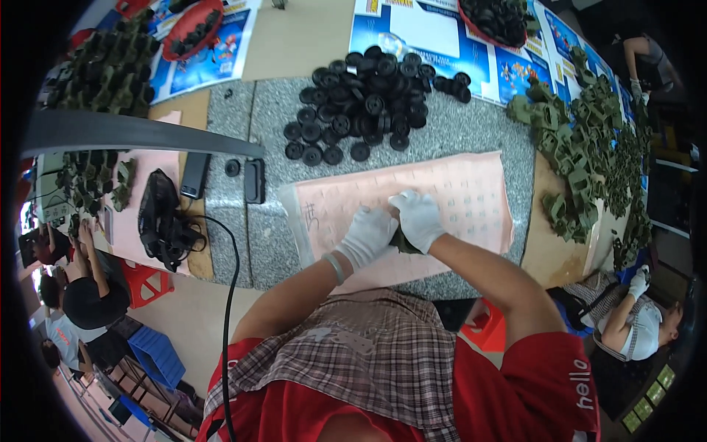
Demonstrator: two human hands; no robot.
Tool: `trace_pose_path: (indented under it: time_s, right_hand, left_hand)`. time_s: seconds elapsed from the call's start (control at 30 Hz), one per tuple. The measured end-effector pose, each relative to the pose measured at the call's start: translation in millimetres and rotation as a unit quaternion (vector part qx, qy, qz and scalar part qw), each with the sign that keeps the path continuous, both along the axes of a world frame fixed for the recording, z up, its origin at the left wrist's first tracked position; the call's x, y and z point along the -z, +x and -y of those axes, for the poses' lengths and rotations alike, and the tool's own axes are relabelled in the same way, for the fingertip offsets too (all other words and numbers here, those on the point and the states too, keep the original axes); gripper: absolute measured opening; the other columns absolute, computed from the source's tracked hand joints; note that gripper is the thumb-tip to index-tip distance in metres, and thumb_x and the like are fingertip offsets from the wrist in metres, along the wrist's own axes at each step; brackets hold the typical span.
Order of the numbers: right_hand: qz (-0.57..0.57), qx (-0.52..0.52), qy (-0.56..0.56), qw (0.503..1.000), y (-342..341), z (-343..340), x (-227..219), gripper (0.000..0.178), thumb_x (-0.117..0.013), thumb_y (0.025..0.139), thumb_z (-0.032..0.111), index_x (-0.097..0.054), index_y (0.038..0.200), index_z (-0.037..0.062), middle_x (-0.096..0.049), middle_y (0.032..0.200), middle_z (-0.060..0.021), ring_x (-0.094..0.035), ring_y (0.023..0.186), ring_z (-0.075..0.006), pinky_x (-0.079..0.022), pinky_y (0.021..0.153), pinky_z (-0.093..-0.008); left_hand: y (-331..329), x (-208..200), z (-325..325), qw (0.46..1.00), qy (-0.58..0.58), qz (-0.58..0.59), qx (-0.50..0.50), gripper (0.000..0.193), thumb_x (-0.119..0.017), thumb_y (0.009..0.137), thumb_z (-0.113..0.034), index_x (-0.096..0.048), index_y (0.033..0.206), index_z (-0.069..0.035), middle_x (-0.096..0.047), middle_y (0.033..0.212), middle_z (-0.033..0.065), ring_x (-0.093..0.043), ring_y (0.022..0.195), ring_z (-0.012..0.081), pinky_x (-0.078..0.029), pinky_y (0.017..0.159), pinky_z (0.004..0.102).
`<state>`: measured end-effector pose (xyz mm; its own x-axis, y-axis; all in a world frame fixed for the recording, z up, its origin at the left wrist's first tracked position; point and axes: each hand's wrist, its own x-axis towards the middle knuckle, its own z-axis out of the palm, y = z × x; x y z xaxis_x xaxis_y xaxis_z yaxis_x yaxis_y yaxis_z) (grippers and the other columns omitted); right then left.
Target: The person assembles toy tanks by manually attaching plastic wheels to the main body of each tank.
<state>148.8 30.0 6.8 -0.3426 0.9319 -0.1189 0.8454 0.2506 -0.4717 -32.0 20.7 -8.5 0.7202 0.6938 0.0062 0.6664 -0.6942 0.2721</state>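
My left hand (367, 234), in a white glove, is closed with its fingertips pressed against my right hand (419, 219), gloved the same way. Between and below them a dark green plastic part (403, 243) shows; most of it is covered by the fingers, so its shape is unclear. Both hands grip it above a pink printed sheet (460, 193) that lies on the grey speckled tabletop. Just beyond the sheet sits a heap of small black toy wheels (368, 99), some loose at its edges.
Green plastic parts are piled at right (578, 151) and far left (110, 62). Red baskets (193, 33) stand at the back. A grey bar (132, 132) crosses the left side above a black case (255, 181). A black bag (163, 221) and cable lie near. Other people work on both sides.
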Motion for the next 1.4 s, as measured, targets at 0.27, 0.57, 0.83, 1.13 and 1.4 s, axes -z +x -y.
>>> trace_pose_path:
  time_s: [0.27, 0.57, 0.83, 1.13, 1.4]
  right_hand:
    - [-0.253, 0.265, 0.182, 0.913, 36, -7, -85, 0.034, -0.06, 0.091, -0.006, -0.07, 0.118, 0.0109, -0.066, 0.122, -0.0104, -0.066, 0.107, -0.0291, -0.054, 0.095, -0.0386]
    - [-0.233, 0.515, 0.057, 0.823, 114, 154, 8, 0.028, -0.058, 0.088, -0.008, -0.075, 0.104, 0.0066, -0.071, 0.1, -0.017, -0.068, 0.1, -0.0329, -0.054, 0.093, -0.039]
    - [0.129, 0.514, 0.17, 0.831, 289, 165, -25, 0.05, -0.07, 0.087, 0.012, -0.059, 0.137, 0.0107, -0.06, 0.133, -0.0197, -0.061, 0.117, -0.0387, -0.051, 0.098, -0.0493]
    - [0.37, 0.414, -0.072, 0.829, 395, 55, -28, 0.099, -0.083, 0.084, 0.039, -0.027, 0.165, 0.026, -0.039, 0.161, -0.0168, -0.047, 0.142, -0.0329, -0.051, 0.102, -0.0508]
    - [0.249, 0.415, 0.129, 0.866, 382, 75, -84, 0.065, -0.088, 0.077, 0.03, -0.06, 0.133, 0.0138, -0.064, 0.12, -0.0223, -0.063, 0.11, -0.0421, -0.053, 0.096, -0.0502]
  left_hand:
    - [-17, -94, -66, 0.89, -0.309, 0.123, -0.311, 0.053, -0.083, 0.076, -0.051, -0.075, 0.097, -0.003, -0.076, 0.085, 0.016, -0.074, 0.078, 0.0339, -0.058, 0.073, 0.045]
    - [-146, -17, -292, 0.507, -0.399, 0.573, -0.505, 0.051, -0.079, 0.089, -0.048, -0.069, 0.12, -0.01, -0.073, 0.113, 0.0059, -0.072, 0.098, 0.0221, -0.058, 0.09, 0.0383]
    - [-124, 9, -292, 0.584, -0.316, 0.401, -0.631, 0.081, -0.079, 0.09, -0.041, -0.044, 0.153, -0.004, -0.059, 0.137, 0.011, -0.058, 0.12, 0.0237, -0.044, 0.108, 0.0382]
    - [-48, 21, -117, 0.882, -0.095, 0.349, -0.302, 0.046, -0.076, 0.091, 0.002, -0.06, 0.134, -0.005, -0.064, 0.128, 0.0078, -0.061, 0.118, 0.0186, -0.05, 0.103, 0.0315]
    - [57, -47, 7, 0.936, -0.161, 0.29, -0.118, 0.035, -0.072, 0.084, 0.0, -0.064, 0.117, -0.005, -0.061, 0.134, 0.0175, -0.066, 0.115, 0.033, -0.058, 0.092, 0.0383]
